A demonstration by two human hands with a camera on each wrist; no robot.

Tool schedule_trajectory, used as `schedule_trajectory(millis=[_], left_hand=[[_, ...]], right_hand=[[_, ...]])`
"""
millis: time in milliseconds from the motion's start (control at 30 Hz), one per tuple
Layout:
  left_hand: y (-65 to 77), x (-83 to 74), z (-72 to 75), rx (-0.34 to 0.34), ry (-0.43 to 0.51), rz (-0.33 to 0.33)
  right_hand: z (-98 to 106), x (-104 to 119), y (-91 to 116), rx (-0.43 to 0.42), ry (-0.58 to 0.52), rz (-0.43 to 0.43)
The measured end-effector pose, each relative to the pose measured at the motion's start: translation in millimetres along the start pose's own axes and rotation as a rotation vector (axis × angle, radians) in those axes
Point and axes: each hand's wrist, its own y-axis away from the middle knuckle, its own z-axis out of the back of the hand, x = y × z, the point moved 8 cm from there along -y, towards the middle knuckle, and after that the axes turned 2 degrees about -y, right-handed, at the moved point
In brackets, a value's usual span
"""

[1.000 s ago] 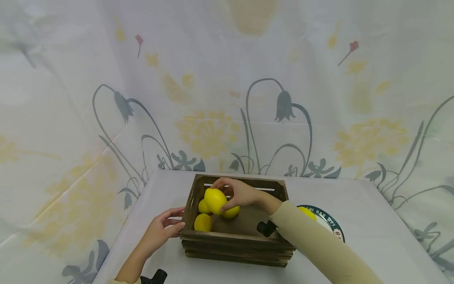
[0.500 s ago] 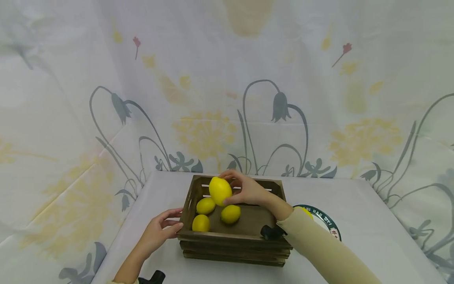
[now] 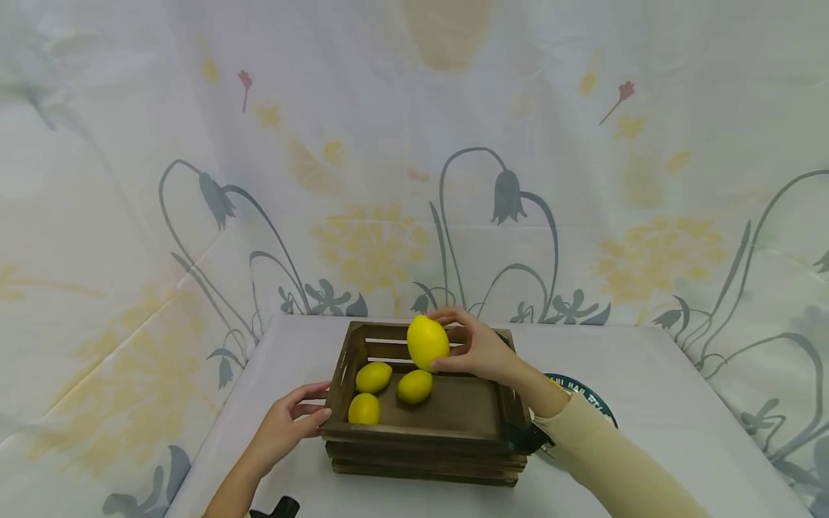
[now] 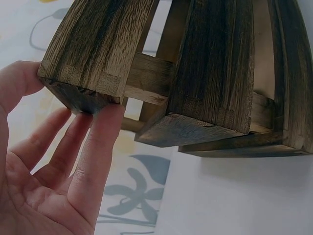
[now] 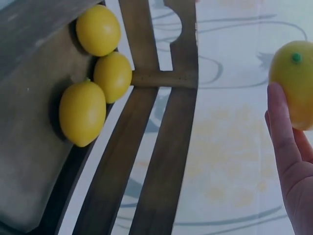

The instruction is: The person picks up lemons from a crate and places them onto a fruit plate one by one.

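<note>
My right hand (image 3: 479,349) pinches a yellow lemon (image 3: 428,343) between thumb and fingers above the back of the brown slatted wooden crate (image 3: 460,410). In the right wrist view the held lemon (image 5: 296,83), with its green tip, is at the right edge, apart from the crate. Three more lemons lie in the crate's left half: one at the back left (image 3: 373,377), one toward the middle (image 3: 414,387) and one at the front left (image 3: 364,409). My left hand (image 3: 285,424) holds the crate's front left corner; in the left wrist view its fingers (image 4: 93,161) touch the top slat.
Right of the crate, a white plate with a dark green lettered rim (image 3: 592,397) is largely hidden by my right forearm. A white cloth (image 3: 680,403) covers the table. Behind it hangs a flower-printed curtain (image 3: 388,180).
My right hand has lifted the lemon away from the others and carried it up and to the right. The left hand keeps its hold on the crate's corner.
</note>
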Motion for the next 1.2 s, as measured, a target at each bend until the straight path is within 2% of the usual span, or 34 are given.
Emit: schedule_trajectory(millis=[333,833,1200], left_hand=[[1.6,0.8,0.9,-0.014,0.0,0.007],[2.8,-0.4,1.5,-0.022,-0.015,0.016],[0.7,-0.5,0.1,-0.02,-0.017,0.015]], right_hand=[[21,-4,26,-0.09,0.054,0.004],[54,-15,71,-0.196,0.062,-0.011],[82,-23,106,-0.32,0.12,-0.008]])
